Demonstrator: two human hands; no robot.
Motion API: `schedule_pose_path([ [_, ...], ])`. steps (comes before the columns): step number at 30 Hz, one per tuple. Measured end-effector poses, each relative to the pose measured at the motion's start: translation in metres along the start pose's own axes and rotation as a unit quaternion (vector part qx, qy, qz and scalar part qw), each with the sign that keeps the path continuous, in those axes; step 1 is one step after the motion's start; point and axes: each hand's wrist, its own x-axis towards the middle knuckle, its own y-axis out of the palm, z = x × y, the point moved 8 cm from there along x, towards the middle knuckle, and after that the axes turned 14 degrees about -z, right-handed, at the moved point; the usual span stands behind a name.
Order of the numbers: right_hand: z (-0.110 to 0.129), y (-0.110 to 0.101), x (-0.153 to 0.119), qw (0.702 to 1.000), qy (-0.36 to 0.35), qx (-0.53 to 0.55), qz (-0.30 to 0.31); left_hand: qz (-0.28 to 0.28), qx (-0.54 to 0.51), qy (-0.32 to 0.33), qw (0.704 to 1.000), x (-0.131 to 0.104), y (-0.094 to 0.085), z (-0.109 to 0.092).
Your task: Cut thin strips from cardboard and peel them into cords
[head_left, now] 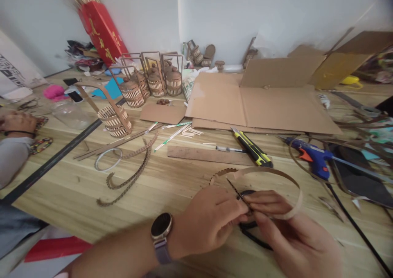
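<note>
My left hand (208, 218), with a watch (161, 226) on its wrist, and my right hand (285, 229) meet low in front of me. Both are closed in a pinch on a thin cardboard strip (296, 186). Its smooth brown length curves in a loop above my right hand. A ridged stretch (225, 171) shows beyond my left hand. The exact spot where the fingertips pinch is partly hidden. Under the hands lies a black looped thing (254, 236), mostly covered, so its kind is unclear.
A box cutter (251, 147), a blue glue gun (315, 155) and flat cardboard (221, 100) lie beyond my hands. Ridged strips (135, 179) and a small handled basket (114, 120) are left; several lidded ones (156, 83) stand behind. Another person's hand (20, 122) rests far left.
</note>
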Motion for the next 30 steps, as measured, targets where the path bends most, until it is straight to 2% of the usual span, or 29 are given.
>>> schedule_pose_path([
  [10,0.016,0.001,0.000,0.990,-0.115,-0.085,-0.012,-0.044,-0.016,-0.084,0.995,0.006,-0.009,0.008],
  [19,0.014,0.006,-0.002,0.989,-0.128,-0.080,0.006,-0.056,0.043,-0.057,0.996,0.004,-0.010,0.004],
  [24,0.016,0.007,-0.003,0.986,-0.150,-0.075,0.008,-0.071,0.067,-0.020,0.995,0.003,-0.012,-0.001],
  [30,0.010,0.007,0.000,0.994,-0.101,-0.047,0.021,-0.070,0.025,-0.012,0.997,0.004,-0.013,-0.004],
])
